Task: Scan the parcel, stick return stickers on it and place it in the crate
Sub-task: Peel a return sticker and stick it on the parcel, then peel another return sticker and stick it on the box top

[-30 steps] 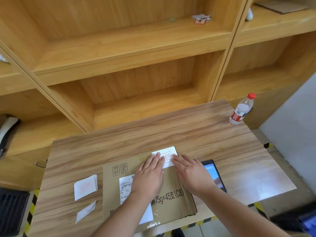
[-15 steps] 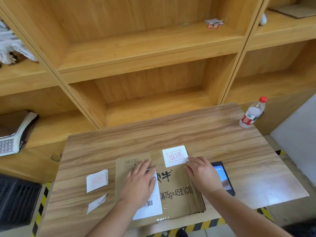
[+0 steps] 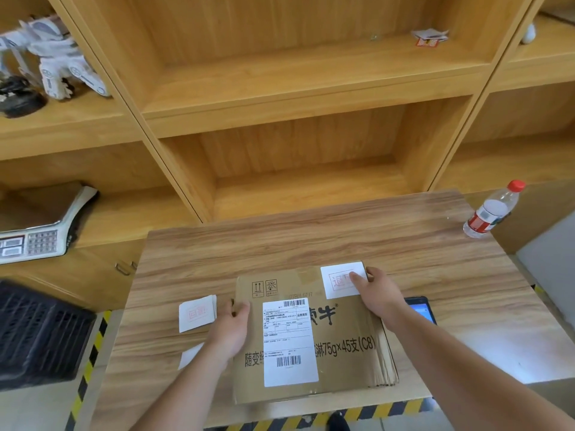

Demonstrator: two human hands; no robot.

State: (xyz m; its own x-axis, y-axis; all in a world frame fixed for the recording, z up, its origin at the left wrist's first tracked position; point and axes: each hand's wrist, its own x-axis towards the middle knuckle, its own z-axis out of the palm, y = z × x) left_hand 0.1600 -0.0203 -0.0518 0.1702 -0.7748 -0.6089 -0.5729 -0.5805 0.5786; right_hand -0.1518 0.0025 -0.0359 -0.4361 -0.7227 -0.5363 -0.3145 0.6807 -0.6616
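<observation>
Parcel [image 3: 339, 353] printed "75g×45支(C8)", with barcoded shipping label [image 3: 289, 340] and red-stamped return sticker [image 3: 337, 283], gripped at its edges by both hands [image 3: 231, 326] [image 3: 378, 293].

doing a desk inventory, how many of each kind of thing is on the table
cardboard parcel: 1
loose sticker stack: 1
backing strip: 1
handheld scanner: 1
water bottle: 1
total: 5

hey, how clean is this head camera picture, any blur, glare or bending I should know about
Head view: wide-angle bending bows the shelf uprights outward; the black crate at the left edge is smeared with blur; soft glare whitens the table at its right end; the parcel and its shipping label are fairly sharp, though the small print is unreadable; shadows under both hands are faint.
</observation>
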